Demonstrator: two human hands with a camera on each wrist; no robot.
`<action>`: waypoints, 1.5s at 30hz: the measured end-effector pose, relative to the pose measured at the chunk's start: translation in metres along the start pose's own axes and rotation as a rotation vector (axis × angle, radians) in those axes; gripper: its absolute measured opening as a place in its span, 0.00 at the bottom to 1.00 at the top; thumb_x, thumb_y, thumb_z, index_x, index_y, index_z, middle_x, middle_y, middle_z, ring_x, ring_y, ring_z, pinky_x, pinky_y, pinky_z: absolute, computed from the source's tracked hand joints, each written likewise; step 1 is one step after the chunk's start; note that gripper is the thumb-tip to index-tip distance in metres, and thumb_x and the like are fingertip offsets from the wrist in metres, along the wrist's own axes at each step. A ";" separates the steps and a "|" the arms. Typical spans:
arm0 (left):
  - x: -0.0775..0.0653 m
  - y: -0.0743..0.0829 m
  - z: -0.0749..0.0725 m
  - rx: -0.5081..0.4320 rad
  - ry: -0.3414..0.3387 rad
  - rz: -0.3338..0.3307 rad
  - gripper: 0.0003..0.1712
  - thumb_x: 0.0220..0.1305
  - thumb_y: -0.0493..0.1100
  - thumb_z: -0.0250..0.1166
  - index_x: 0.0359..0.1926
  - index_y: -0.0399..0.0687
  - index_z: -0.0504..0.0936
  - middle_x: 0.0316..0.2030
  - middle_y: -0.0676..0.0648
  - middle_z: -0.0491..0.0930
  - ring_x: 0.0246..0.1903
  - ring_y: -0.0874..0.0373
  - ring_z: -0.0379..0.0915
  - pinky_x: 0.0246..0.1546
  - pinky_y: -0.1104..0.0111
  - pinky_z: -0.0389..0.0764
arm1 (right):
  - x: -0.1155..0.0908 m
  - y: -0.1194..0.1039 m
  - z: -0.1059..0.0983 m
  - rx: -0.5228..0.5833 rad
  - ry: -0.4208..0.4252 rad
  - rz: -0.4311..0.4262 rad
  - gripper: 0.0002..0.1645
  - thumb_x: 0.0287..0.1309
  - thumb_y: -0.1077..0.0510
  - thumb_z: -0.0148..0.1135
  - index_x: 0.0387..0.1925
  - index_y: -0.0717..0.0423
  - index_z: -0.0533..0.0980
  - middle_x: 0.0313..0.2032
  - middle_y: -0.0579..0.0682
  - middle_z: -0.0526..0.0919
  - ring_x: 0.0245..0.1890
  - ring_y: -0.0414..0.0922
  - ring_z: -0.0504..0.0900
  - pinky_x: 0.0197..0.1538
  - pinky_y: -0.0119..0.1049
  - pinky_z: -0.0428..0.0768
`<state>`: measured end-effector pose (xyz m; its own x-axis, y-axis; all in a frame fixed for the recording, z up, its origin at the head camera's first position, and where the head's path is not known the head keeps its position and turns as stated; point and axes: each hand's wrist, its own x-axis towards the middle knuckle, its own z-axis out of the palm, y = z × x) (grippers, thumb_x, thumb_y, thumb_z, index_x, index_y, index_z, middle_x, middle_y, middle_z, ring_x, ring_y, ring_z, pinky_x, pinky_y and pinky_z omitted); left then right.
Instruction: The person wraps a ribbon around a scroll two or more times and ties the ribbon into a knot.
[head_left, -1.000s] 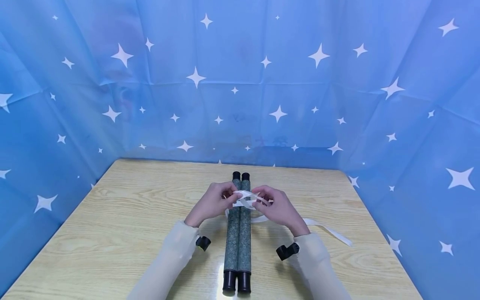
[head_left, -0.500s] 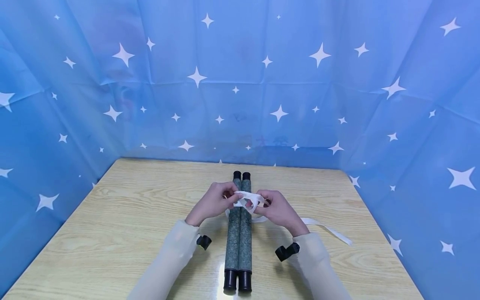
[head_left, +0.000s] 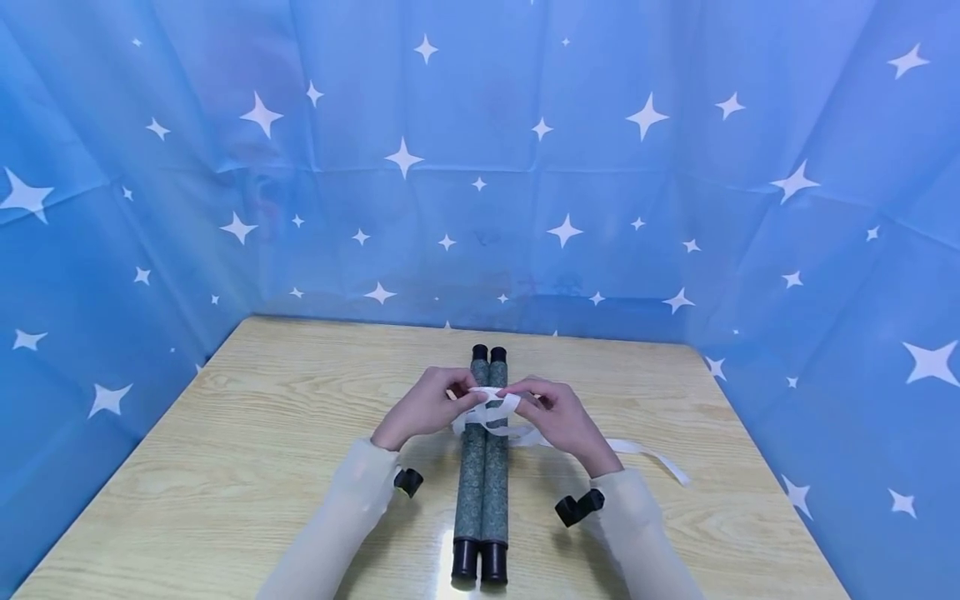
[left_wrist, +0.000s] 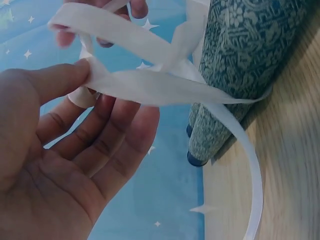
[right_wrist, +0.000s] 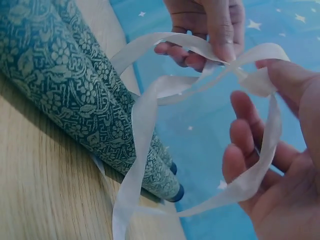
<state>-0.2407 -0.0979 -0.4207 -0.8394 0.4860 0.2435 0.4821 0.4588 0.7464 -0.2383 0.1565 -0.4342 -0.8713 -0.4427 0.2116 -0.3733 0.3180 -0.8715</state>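
A scroll (head_left: 482, 487), rolled from both ends into two green floral-patterned rolls with black end knobs, lies lengthwise on the table. White ribbon (head_left: 507, 407) crosses over its upper part in loose loops. My left hand (head_left: 429, 403) pinches the ribbon (left_wrist: 150, 86) between thumb and forefinger, left of the rolls. On the other side my right hand (head_left: 557, 413) pinches another stretch of ribbon (right_wrist: 257, 82) between thumb and forefinger. A loop hangs across the right palm, and its other fingers are loosely bent. Both hands are raised above the rolls.
A loose ribbon tail (head_left: 652, 457) trails over the wooden table (head_left: 300, 467) to the right. Behind the table and along its sides hangs a blue curtain (head_left: 480, 208) with white stars. Black cameras sit at both wrists.
My right fingers have come a little nearer the left ones and shifted their hold on the ribbon. The ribbon loop between the hands now hangs wider and lower over the rolls.
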 end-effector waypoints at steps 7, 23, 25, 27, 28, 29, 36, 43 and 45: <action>-0.010 -0.008 -0.017 -0.008 0.008 -0.012 0.11 0.73 0.47 0.66 0.32 0.50 0.81 0.32 0.51 0.79 0.30 0.53 0.73 0.28 0.70 0.75 | -0.009 0.001 -0.010 0.027 0.083 0.099 0.15 0.76 0.50 0.57 0.50 0.53 0.85 0.48 0.52 0.86 0.48 0.55 0.82 0.55 0.49 0.79; -0.031 -0.026 -0.052 -0.193 0.102 -0.197 0.17 0.72 0.55 0.65 0.35 0.46 0.85 0.39 0.48 0.88 0.31 0.49 0.82 0.37 0.62 0.76 | -0.029 0.007 -0.041 0.333 0.373 0.252 0.24 0.80 0.48 0.48 0.55 0.63 0.79 0.42 0.42 0.82 0.46 0.41 0.83 0.51 0.34 0.84; -0.034 -0.030 -0.055 -0.240 0.114 -0.213 0.18 0.72 0.55 0.66 0.35 0.45 0.85 0.39 0.47 0.89 0.39 0.48 0.84 0.44 0.57 0.79 | -0.030 0.008 -0.043 0.374 0.403 0.252 0.23 0.80 0.48 0.47 0.54 0.60 0.80 0.42 0.42 0.82 0.46 0.41 0.83 0.50 0.33 0.84; -0.037 -0.034 -0.059 -0.285 0.122 -0.232 0.18 0.71 0.56 0.66 0.35 0.45 0.85 0.38 0.46 0.90 0.42 0.48 0.84 0.50 0.54 0.80 | -0.031 0.009 -0.045 0.427 0.435 0.251 0.20 0.80 0.47 0.49 0.50 0.56 0.81 0.41 0.42 0.82 0.45 0.41 0.83 0.49 0.33 0.84; -0.039 -0.035 -0.061 -0.303 0.123 -0.238 0.18 0.71 0.56 0.66 0.36 0.45 0.84 0.37 0.45 0.90 0.43 0.48 0.84 0.52 0.54 0.80 | -0.032 0.010 -0.047 0.455 0.450 0.250 0.18 0.79 0.48 0.50 0.49 0.54 0.82 0.40 0.41 0.82 0.45 0.40 0.83 0.48 0.33 0.84; -0.040 -0.037 -0.063 -0.324 0.123 -0.243 0.19 0.71 0.57 0.66 0.36 0.45 0.84 0.36 0.45 0.89 0.43 0.49 0.85 0.54 0.54 0.80 | -0.032 0.010 -0.048 0.481 0.461 0.250 0.17 0.79 0.48 0.51 0.47 0.52 0.83 0.39 0.41 0.83 0.44 0.40 0.83 0.47 0.32 0.83; -0.053 -0.046 -0.076 -0.370 0.139 -0.273 0.23 0.69 0.60 0.67 0.34 0.43 0.81 0.25 0.47 0.79 0.35 0.38 0.80 0.48 0.56 0.81 | -0.041 0.012 -0.063 0.600 0.497 0.280 0.17 0.78 0.45 0.52 0.41 0.47 0.83 0.38 0.41 0.83 0.43 0.39 0.81 0.49 0.31 0.81; -0.069 -0.055 -0.094 -0.306 0.124 -0.327 0.21 0.69 0.61 0.67 0.39 0.47 0.82 0.21 0.52 0.70 0.30 0.31 0.71 0.38 0.54 0.81 | -0.058 0.017 -0.082 0.607 0.526 0.318 0.20 0.77 0.42 0.52 0.45 0.50 0.82 0.35 0.41 0.84 0.41 0.39 0.80 0.47 0.31 0.81; -0.075 -0.058 -0.100 -0.286 0.118 -0.337 0.22 0.69 0.61 0.67 0.40 0.45 0.82 0.20 0.52 0.67 0.25 0.35 0.68 0.33 0.57 0.78 | -0.062 0.019 -0.087 0.600 0.540 0.331 0.19 0.76 0.42 0.53 0.46 0.50 0.82 0.34 0.41 0.84 0.40 0.38 0.81 0.47 0.30 0.81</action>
<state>-0.2311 -0.2350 -0.4203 -0.9684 0.2490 0.0140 0.1023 0.3451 0.9330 -0.2189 0.2636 -0.4256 -0.9939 0.1011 -0.0450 0.0237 -0.2030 -0.9789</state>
